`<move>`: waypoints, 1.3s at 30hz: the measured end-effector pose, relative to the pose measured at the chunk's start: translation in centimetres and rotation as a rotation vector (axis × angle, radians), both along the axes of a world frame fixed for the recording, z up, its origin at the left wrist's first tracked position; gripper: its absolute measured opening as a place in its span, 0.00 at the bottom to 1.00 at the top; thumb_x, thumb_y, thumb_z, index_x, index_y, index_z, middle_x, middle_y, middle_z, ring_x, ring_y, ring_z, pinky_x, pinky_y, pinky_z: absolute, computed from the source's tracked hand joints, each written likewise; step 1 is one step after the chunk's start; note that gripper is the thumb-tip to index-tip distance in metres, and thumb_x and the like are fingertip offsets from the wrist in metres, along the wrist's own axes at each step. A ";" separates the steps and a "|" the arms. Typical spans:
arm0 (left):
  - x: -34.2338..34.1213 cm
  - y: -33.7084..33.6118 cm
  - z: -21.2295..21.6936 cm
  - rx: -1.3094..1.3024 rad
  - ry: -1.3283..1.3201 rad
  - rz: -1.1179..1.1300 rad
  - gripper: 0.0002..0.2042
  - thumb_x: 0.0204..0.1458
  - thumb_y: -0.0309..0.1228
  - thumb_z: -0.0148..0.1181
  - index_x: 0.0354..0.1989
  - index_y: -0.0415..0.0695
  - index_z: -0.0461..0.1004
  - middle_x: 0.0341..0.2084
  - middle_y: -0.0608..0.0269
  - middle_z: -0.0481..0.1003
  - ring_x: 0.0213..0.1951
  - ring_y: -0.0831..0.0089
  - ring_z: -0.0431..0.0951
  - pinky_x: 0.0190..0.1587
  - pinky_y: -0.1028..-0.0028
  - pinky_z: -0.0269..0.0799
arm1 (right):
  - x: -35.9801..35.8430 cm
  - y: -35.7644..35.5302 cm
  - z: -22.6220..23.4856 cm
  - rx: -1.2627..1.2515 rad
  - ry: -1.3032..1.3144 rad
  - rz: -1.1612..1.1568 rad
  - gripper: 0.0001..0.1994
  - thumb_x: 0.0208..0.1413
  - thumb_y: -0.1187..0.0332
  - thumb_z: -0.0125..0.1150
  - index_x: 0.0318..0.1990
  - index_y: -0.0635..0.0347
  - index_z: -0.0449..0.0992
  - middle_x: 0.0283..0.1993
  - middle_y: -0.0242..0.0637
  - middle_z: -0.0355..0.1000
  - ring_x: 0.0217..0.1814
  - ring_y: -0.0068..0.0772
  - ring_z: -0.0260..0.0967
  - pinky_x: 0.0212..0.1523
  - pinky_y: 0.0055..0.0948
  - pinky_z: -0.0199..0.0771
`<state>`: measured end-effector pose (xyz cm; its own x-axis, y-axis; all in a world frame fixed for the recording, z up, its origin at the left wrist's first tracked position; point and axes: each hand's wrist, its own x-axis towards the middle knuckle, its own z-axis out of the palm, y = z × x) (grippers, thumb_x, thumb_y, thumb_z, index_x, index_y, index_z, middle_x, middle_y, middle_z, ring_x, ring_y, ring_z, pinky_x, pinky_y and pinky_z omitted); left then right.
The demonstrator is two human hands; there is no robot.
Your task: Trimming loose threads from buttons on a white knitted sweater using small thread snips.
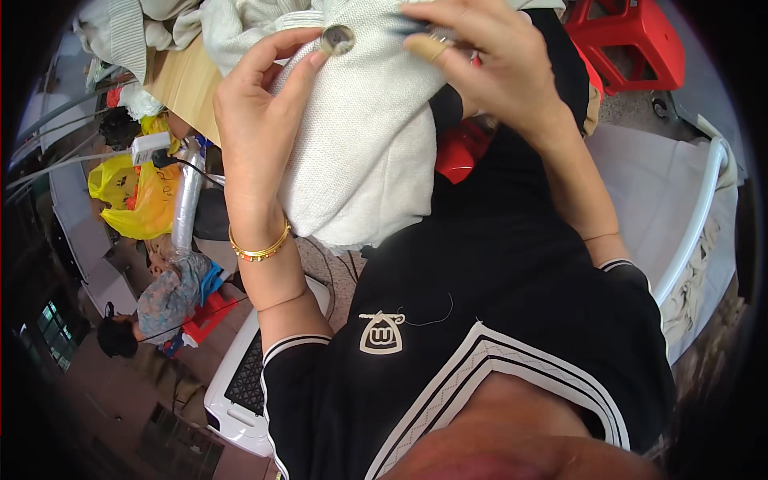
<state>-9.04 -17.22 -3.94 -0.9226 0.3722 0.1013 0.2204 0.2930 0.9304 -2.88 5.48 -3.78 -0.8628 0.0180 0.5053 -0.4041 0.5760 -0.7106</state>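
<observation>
Right hand: fingers blurred at the tips; the dark object held there is smeared, so I cannot tell its kind from afar. Round disc at the left hand: surface detail too small for me to read. Cream knit fabric: cut off by the upper edge, as is the red stool. Red object (whole shape unclear to me): partly hidden behind the fabric and dark clothing.

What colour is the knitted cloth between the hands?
The draped knitted cloth is creamy off-white, clearest in the head view.
</observation>
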 end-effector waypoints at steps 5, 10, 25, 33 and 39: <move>-0.4 -0.1 0.6 -0.373 0.218 0.057 0.06 0.54 0.26 0.66 0.39 0.38 0.82 0.32 0.64 0.80 0.29 0.85 0.76 0.32 0.82 0.70 | 0.2 -1.6 -1.0 -0.073 -0.026 0.123 0.15 0.48 0.71 0.71 0.45 0.63 0.80 0.33 0.40 0.72 0.30 0.38 0.71 0.29 0.29 0.70; -1.8 0.0 -0.1 -0.191 0.346 -0.076 0.05 0.55 0.25 0.65 0.37 0.37 0.81 0.30 0.67 0.78 0.28 0.84 0.74 0.30 0.82 0.69 | -2.5 -1.1 -5.8 0.132 0.586 0.129 0.15 0.49 0.70 0.70 0.45 0.63 0.80 0.34 0.40 0.72 0.32 0.38 0.71 0.31 0.30 0.71; -1.0 -0.2 -0.2 0.059 -0.027 -0.005 0.06 0.57 0.27 0.65 0.41 0.39 0.80 0.24 0.79 0.74 0.25 0.94 0.64 0.25 0.90 0.53 | -2.8 -1.9 -4.6 0.291 0.510 -0.039 0.15 0.50 0.70 0.68 0.46 0.64 0.79 0.36 0.40 0.72 0.36 0.38 0.72 0.33 0.31 0.73; -1.6 -0.3 -1.0 0.222 0.075 -0.128 0.05 0.59 0.24 0.62 0.41 0.37 0.78 0.39 0.67 0.79 0.36 0.87 0.75 0.38 0.87 0.69 | -3.5 -1.7 -3.3 0.179 0.666 0.156 0.16 0.47 0.68 0.71 0.45 0.64 0.79 0.35 0.41 0.73 0.33 0.40 0.73 0.33 0.32 0.73; -1.8 -0.4 -1.1 0.126 0.104 -0.137 0.05 0.61 0.22 0.58 0.42 0.35 0.76 0.45 0.61 0.78 0.44 0.81 0.75 0.47 0.83 0.67 | -2.6 -1.9 -5.4 0.432 0.671 0.024 0.16 0.47 0.67 0.71 0.44 0.61 0.80 0.36 0.38 0.72 0.36 0.38 0.73 0.34 0.31 0.74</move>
